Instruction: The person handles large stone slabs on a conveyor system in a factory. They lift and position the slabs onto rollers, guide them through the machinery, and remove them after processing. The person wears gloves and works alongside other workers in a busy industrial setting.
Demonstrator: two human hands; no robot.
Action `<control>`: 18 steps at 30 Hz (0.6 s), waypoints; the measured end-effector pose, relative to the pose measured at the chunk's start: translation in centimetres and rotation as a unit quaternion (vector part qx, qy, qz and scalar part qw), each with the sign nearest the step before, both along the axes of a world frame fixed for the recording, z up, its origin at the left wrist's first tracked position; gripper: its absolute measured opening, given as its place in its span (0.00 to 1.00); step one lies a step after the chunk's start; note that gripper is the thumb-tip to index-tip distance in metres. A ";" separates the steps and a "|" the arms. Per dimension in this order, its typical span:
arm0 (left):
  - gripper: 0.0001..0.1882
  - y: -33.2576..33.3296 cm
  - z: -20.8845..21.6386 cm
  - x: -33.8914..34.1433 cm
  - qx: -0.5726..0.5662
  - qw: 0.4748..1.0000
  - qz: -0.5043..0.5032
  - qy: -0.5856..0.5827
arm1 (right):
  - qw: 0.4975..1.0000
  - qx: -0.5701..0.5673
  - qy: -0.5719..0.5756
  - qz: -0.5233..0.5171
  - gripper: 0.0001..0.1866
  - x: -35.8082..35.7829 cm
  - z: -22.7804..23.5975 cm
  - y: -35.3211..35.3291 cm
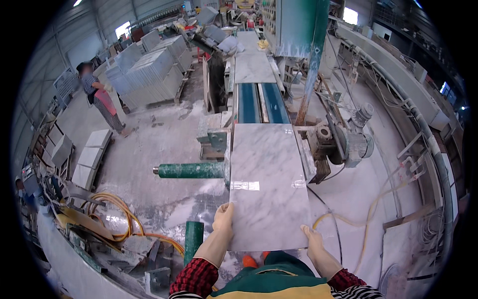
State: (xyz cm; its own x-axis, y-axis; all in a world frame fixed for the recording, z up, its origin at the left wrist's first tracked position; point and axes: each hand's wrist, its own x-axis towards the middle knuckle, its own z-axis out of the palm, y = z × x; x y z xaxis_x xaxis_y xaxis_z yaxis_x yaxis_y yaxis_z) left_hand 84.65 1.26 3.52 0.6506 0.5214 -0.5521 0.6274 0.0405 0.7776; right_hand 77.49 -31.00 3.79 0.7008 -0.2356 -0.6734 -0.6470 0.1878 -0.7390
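A polished marble slab, white with grey veins, lies lengthwise before me, its far end at the blue conveyor belts. Its near end juts out toward my body, above my orange shoes. My left hand, in a pale glove, is closed on the slab's left edge. On the right edge, close to the near corner, my gloved right hand grips it too. The fingers of both hands are partly hidden beneath the stone. Farther along the conveyor lies another marble slab.
Green rollers stick out left of the conveyor. A motor sits at its right, beside a green machine cabinet. Orange hoses coil at the lower left. A person stands near stacked slabs.
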 end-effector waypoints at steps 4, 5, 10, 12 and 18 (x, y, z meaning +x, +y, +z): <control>0.27 -0.6 -0.8 6.3 0.023 1.000 0.014 -0.008 | 0.998 0.013 -0.058 -0.001 0.30 5.3 -2.9 -0.4; 0.26 -1.0 0.6 7.9 0.028 1.000 0.010 -0.001 | 0.997 0.009 -0.081 0.005 0.30 6.7 -4.6 -0.7; 0.28 0.3 -1.2 14.5 0.105 0.988 -0.067 -0.086 | 0.998 -0.005 -0.043 0.037 0.33 14.9 -6.9 -0.3; 0.30 2.5 -4.2 15.5 0.168 0.960 -0.171 -0.144 | 0.999 0.001 -0.034 0.038 0.35 16.7 -7.8 0.3; 0.31 0.5 1.2 10.8 0.428 0.772 -0.362 -0.300 | 0.989 -0.113 -0.077 0.057 0.36 18.4 -5.7 0.3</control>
